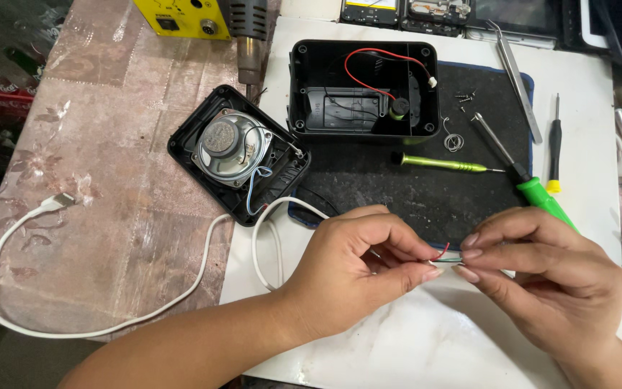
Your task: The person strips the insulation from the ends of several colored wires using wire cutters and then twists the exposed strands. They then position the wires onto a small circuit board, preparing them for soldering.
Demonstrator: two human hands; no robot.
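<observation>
While both hands meet, left fingers (417, 268) pinched on thin wires (446, 255), right fingers (475, 251) pinching them too.

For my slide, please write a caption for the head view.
Both hands, left hand and right hand, pinch thin coloured wires beside an opened speaker.

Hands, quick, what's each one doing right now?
Left hand: closed, pinching the thin wires.
Right hand: closed, pinching the same wires' ends.
</observation>
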